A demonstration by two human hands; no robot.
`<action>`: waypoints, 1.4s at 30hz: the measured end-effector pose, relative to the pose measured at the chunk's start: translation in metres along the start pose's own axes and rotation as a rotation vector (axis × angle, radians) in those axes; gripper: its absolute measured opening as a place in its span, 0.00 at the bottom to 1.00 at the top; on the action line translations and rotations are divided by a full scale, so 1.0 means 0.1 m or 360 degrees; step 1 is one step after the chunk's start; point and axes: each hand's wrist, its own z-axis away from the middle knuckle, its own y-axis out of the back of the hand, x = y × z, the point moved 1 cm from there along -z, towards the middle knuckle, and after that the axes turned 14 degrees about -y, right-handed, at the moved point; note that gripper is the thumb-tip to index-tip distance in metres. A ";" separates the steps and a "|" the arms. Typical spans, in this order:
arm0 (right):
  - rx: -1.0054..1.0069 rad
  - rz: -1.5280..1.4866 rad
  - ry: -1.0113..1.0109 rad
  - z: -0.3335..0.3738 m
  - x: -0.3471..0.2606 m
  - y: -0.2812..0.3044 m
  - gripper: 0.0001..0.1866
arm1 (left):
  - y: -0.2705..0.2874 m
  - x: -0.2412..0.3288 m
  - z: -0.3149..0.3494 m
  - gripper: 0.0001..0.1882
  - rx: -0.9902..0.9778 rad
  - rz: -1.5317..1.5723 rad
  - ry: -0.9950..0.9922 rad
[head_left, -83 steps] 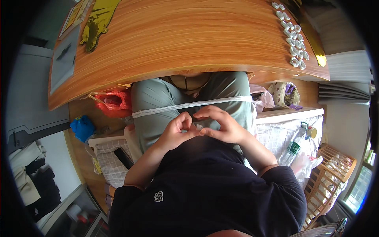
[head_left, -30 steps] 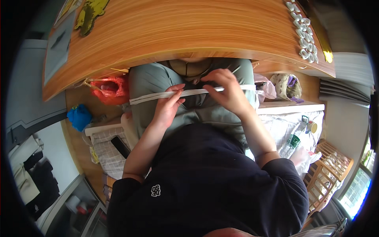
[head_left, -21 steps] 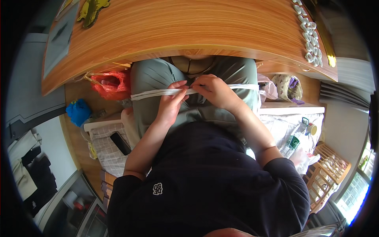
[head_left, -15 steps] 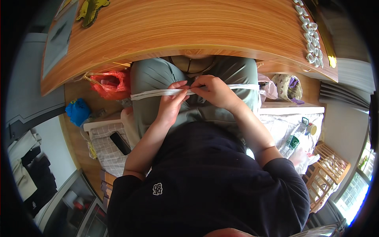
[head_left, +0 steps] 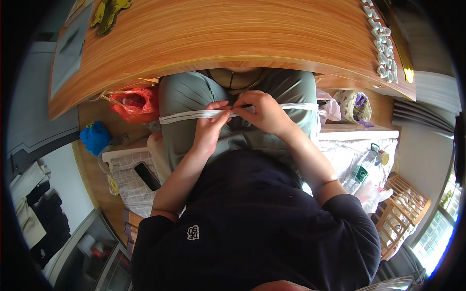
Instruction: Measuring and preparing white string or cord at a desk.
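Observation:
A white, several-stranded band (head_left: 184, 115) stretches across both thighs of my green-grey trousers (head_left: 182, 94). It looks like cord or ribbon; I cannot tell which. My left hand (head_left: 211, 127) is closed on the band between the knees, palm partly up, thumb and fingers pinching it. From the right, my right hand (head_left: 264, 114) bends over the same spot, its thumb and fingertips pressed together next to the left fingertips. What the right fingertips pinch is mostly hidden; the band comes out again beyond that hand over the right thigh.
Ahead is a wooden desk (head_left: 233, 34) with a row of small clear pieces (head_left: 383, 53) and a yellow object (head_left: 109, 14). A red bag (head_left: 133, 106) and blue bag (head_left: 95, 138) lie left. A phone (head_left: 147, 176) rests beside my left arm, a plastic bottle (head_left: 361, 169) by my right.
Both hands stay at the same spot on the band. The right fingers have shifted very slightly toward the left hand; the whole view has moved a little.

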 end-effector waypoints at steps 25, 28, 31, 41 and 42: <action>0.0040 0.0027 0.0105 0.00 -0.11 0.09 0.04 | -0.06 0.02 0.05 0.15 0.0167 0.0233 0.0117; -0.0046 0.0009 0.0080 0.00 -0.14 0.08 0.04 | 0.02 -0.07 0.03 0.14 0.0181 0.0157 0.0070; -0.0050 0.0037 0.0123 -0.01 -0.11 0.06 0.05 | 0.05 -0.10 0.03 0.14 0.0184 0.0095 0.0058; -0.0011 -0.0016 0.0086 -0.05 -0.16 0.05 0.04 | 0.09 -0.14 0.04 0.13 0.0202 0.0098 0.0043; 0.0004 0.0001 0.0091 -0.05 -0.16 0.05 0.04 | 0.08 -0.14 0.05 0.13 0.0204 0.0098 0.0041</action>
